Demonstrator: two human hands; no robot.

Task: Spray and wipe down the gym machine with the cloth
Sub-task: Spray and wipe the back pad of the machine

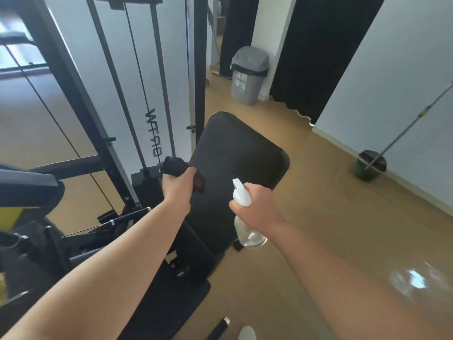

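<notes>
two bare hands out over the black bench pad (235, 153) of a gym machine (73, 79), both occupied. left hand (177, 185) closed in a fist round a dark cloth (175, 165), fingers curled tight and mostly hidden behind the back of the hand. cloth bunched, spilling out past the knuckles on the far side and down the thumb side, a reddish patch showing, right at the pad's left edge. touching the pad or just above it: cannot tell.

right hand (257, 204) wrapped round the neck of a spray bottle (248, 231), fingers folded round it on the side away from the camera, thumb end showing at the near left. white trigger head poking out above the fist, nozzle aimed away toward the pad, clear body hanging below the hand and tilted. finger on the trigger or not: cannot tell. bottle held in the air near the pad's lower right corner, apart from the cloth, with bare pad between.

behind the cloth, a black weight stack (144, 182) with upright guide rods (161, 77) and a cable (141, 77), set in the machine's dark frame. farther off on the tan floor (318, 217), a grey lidded bin (248, 74) beside a black curtain (326, 45). to the right, a dark green bucket (369, 168) by the wall (392, 69), a long pole (404, 128) leaning out of it.
</notes>
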